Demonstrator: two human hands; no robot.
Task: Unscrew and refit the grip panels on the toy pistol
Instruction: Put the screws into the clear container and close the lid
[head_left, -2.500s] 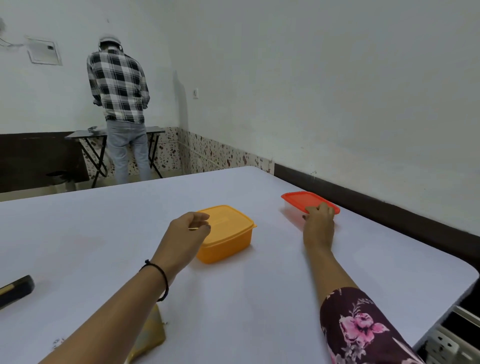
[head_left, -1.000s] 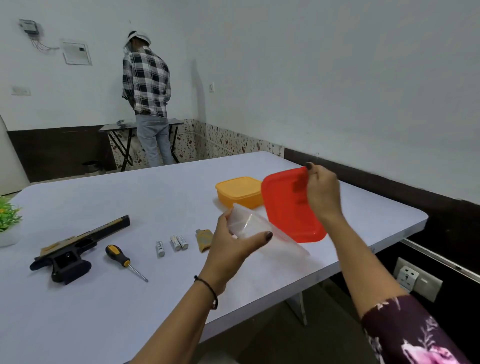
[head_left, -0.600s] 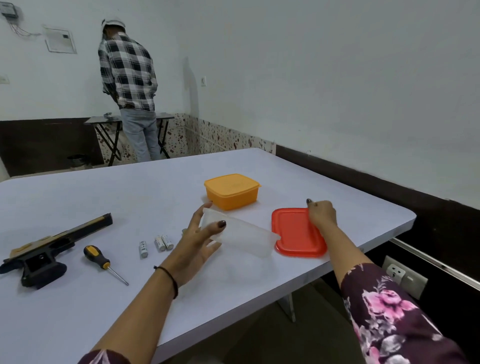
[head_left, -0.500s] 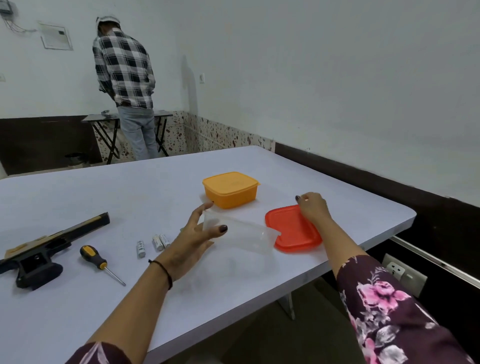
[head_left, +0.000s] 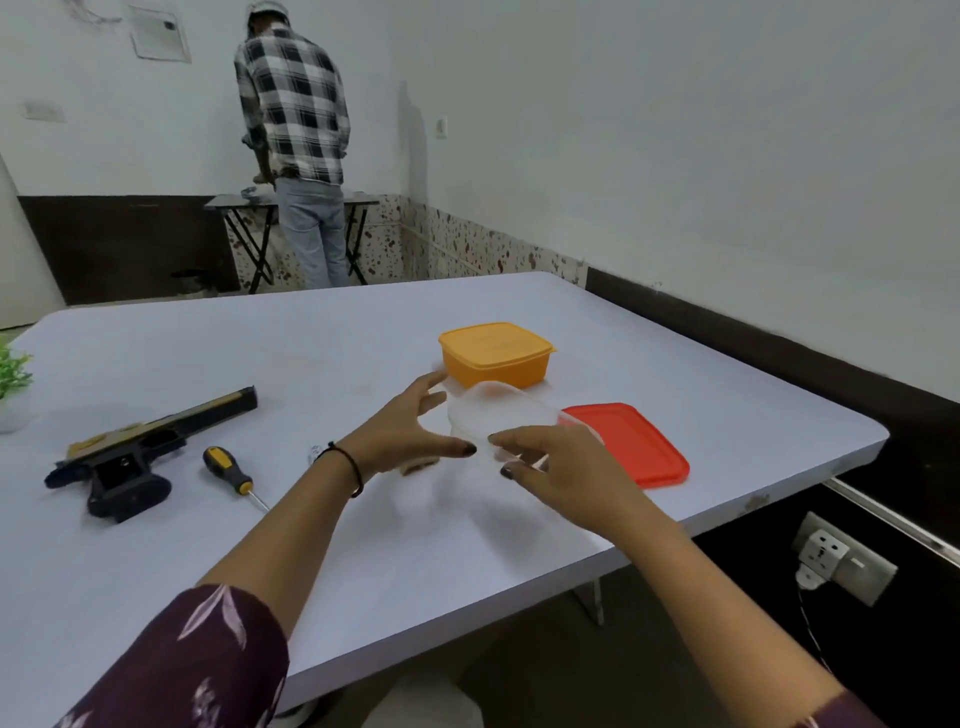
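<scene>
In the head view, both forearms are stretched forward over the white table (head_left: 363, 561), in dark floral sleeves. The left hand (head_left: 410, 431) is held palm-down with fingers spread and thumb stretched to the right, at the left side of a clear plastic tub (head_left: 498, 413). The right hand (head_left: 558, 462) is brought in from the right, its fingers loosely extended over the tub's near end. Nothing is pinched by either hand, and whether the fingertips touch the tub cannot be told through the blur.

The toy pistol (head_left: 140, 452) is laid on its side near the table's left edge, well apart from both hands. Its long axis runs from near left to far right, with the muzzle pointed at the table's middle and the grip turned towards the near edge. A yellow-and-black screwdriver (head_left: 228, 470) is laid just to its right, shaft pointed near-right.

A red lid (head_left: 636, 444) is laid flat near the right edge, just beside the tub. A closed orange box (head_left: 496, 353) is set behind the tub.
</scene>
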